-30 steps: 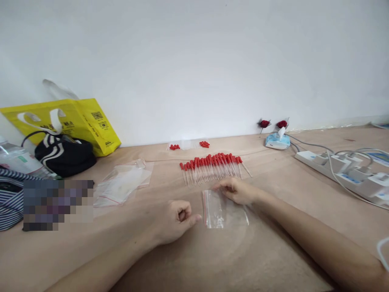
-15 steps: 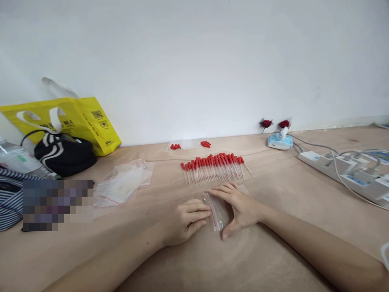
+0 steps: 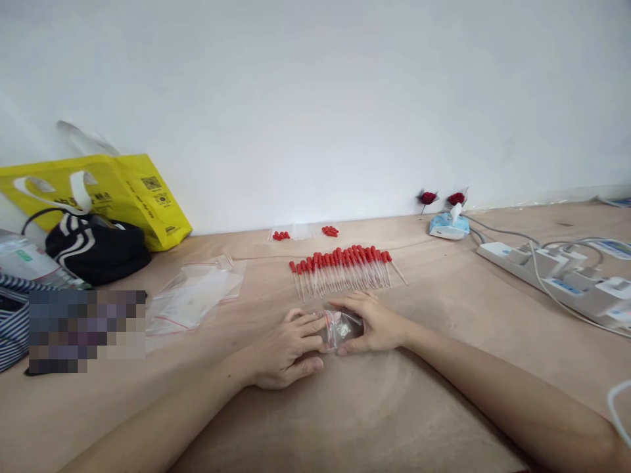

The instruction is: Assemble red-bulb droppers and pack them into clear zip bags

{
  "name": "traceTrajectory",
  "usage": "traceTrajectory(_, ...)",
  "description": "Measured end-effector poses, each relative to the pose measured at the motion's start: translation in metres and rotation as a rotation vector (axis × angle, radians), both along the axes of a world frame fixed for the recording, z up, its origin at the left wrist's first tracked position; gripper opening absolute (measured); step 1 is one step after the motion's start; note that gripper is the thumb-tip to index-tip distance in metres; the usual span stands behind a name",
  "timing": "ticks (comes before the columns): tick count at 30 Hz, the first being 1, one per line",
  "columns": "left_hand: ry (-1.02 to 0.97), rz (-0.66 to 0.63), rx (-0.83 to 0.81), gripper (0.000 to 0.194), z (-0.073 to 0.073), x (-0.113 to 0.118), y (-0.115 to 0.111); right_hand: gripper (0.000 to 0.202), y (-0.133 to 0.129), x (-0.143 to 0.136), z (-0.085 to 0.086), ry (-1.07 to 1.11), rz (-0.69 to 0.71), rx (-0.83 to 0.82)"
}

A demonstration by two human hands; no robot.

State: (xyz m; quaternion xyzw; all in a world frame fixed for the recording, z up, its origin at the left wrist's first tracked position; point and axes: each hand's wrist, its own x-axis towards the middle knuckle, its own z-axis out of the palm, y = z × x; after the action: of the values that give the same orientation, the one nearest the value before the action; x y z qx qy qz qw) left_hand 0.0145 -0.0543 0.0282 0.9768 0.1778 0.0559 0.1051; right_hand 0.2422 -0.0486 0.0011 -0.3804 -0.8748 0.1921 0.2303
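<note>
A small clear zip bag [image 3: 344, 330] with a red line along its mouth lies on the table between my hands. My right hand [image 3: 372, 323] grips it from the right, thumb at the near edge and fingers at the far edge, and the film bulges between them. My left hand [image 3: 292, 348] has its fingers apart, with some fingertips at the bag's mouth. Just beyond my hands lies a row of clear droppers with red bulbs [image 3: 340, 270]. More clear zip bags [image 3: 197, 295] are spread flat to the left.
Loose red bulbs [image 3: 281, 235] lie on clear film near the wall. A yellow bag [image 3: 148, 203] and a black striped pouch [image 3: 98, 249] stand at the left. At the right are a tissue pack [image 3: 449, 225], two dark red flowers and a power strip [image 3: 552, 279] with cables.
My right hand has moved left and closed in on the small bag, which now bulges. My left hand's fingers have spread and reach the bag's mouth. The view has shifted slightly.
</note>
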Motion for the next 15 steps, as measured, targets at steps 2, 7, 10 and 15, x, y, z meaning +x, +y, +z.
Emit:
traceTrajectory(2, -0.017, 0.002, 0.004, 0.022, -0.001, -0.002, 0.001, 0.068, 0.002, 0.002, -0.001, 0.017, 0.002, -0.006)
traceTrajectory(7, -0.192, 0.015, -0.054, 0.022, -0.008, -0.007, 0.005, 0.064, 0.005, 0.005, -0.005, 0.037, 0.035, 0.031)
traceTrajectory(10, -0.447, 0.224, -0.072, 0.033, -0.017, -0.011, 0.014, 0.068, 0.004, 0.005, -0.006, 0.005, 0.064, 0.057)
traceTrajectory(15, -0.492, 0.865, 0.046, 0.019, -0.032, -0.020, 0.065, 0.071, 0.002, 0.005, -0.004, -0.083, 0.072, 0.059)
